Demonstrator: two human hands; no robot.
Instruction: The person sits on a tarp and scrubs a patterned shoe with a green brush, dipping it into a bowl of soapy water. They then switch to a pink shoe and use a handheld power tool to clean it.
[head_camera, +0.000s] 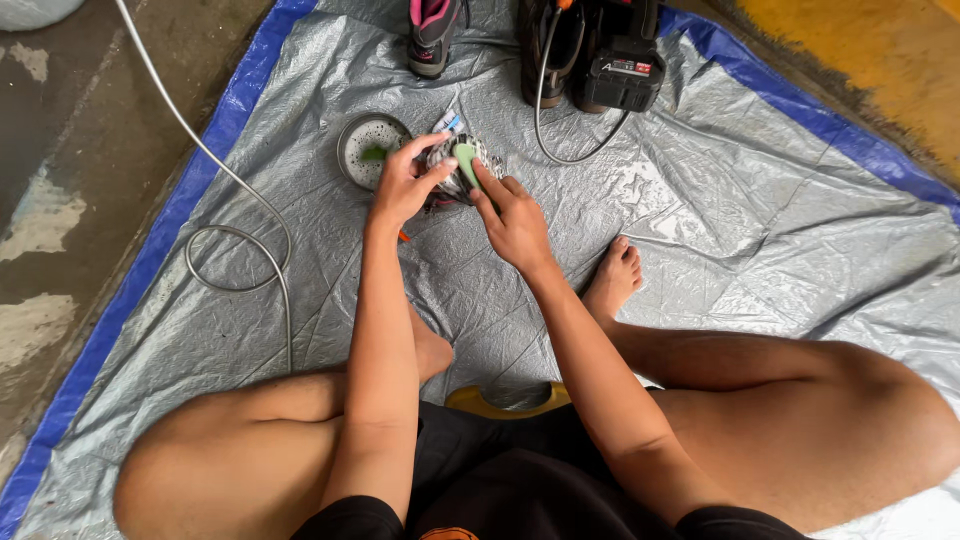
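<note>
Presently: Shoe Held in Both Hands Over Wet Tarpaulin

A grey patterned shoe with a green insole (462, 168) is held just beside the round shallow metal bowl of foamy water (366, 150), to its right. All positions below are given relative to that bowl.

**Hand state**
- The left hand (403, 183) is closed around the near side of the shoe, fingers curled over its upper edge, directly right of the bowl.
- The right hand (513, 222) is pressed against the far side of the shoe, fingers extended onto the insole area, further right of the bowl and slightly nearer the body.
- The shoe is therefore gripped between both hands, touching each.

**Hazards (assessed)**
- The bowl lies close to the left wrist; it could be tipped by a sideways movement, and the water spilled across the silver tarpaulin with blue border (700, 230).
- The tarpaulin appears wet and creased; the shoe could slip from wet fingers.
- A grey hose (240, 230) is looped left of the bowl; it could be snagged by a knee.
- A black and red battery-powered machine (620, 55) stands above and to the right of the bowl; splashing towards it should be avoided.
- A small orange object (403, 236) lies below the bowl, partly hidden; its kind cannot be determined.
</note>
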